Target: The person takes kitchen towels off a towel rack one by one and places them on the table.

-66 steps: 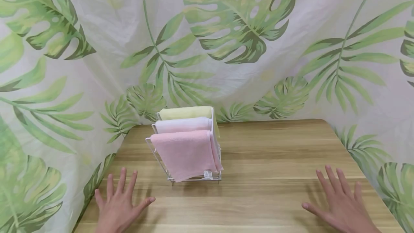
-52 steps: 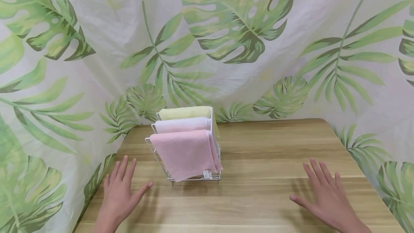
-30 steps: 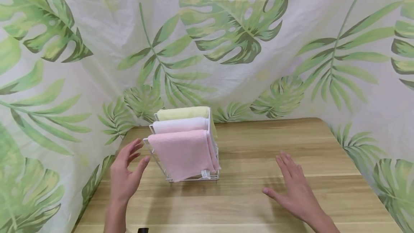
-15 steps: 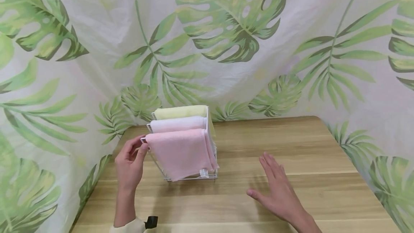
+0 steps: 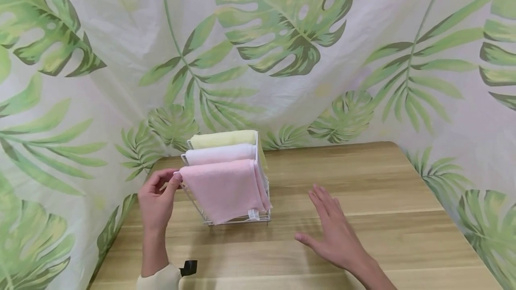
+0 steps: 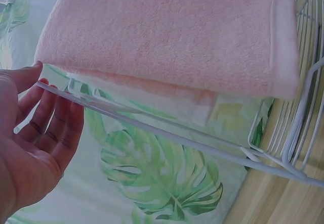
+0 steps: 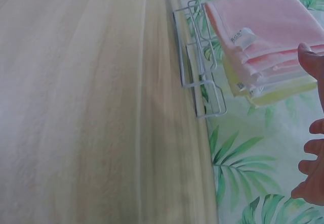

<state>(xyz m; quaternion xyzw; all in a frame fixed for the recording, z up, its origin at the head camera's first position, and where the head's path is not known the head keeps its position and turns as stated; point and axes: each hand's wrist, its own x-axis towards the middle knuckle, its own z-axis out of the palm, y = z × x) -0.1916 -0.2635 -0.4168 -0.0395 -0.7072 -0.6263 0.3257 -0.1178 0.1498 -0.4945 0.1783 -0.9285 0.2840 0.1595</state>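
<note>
A white wire rack (image 5: 256, 143) stands on the table, with three folded towels draped over its rails. The pink towel (image 5: 221, 189) hangs at the front and bears a small white tag. Behind it are a white towel (image 5: 221, 154) and a pale yellow towel (image 5: 223, 138). At the rack's front left corner, my left hand (image 5: 156, 205) pinches the end of the front rail between thumb and fingers. In the left wrist view its thumb (image 6: 25, 77) touches the pink towel's edge. My right hand (image 5: 336, 236) hovers over the wood to the right of the rack, fingers straight and holding nothing.
The wooden table (image 5: 403, 236) reaches back to a leaf-printed curtain (image 5: 282, 97) that hangs behind and along both sides. A black piece (image 5: 188, 267) sticks out by the cream left sleeve (image 5: 159, 279).
My left hand has risen from the table's left side to the rack corner and taken hold of it. My right hand has moved left toward the rack, which stays in place.
</note>
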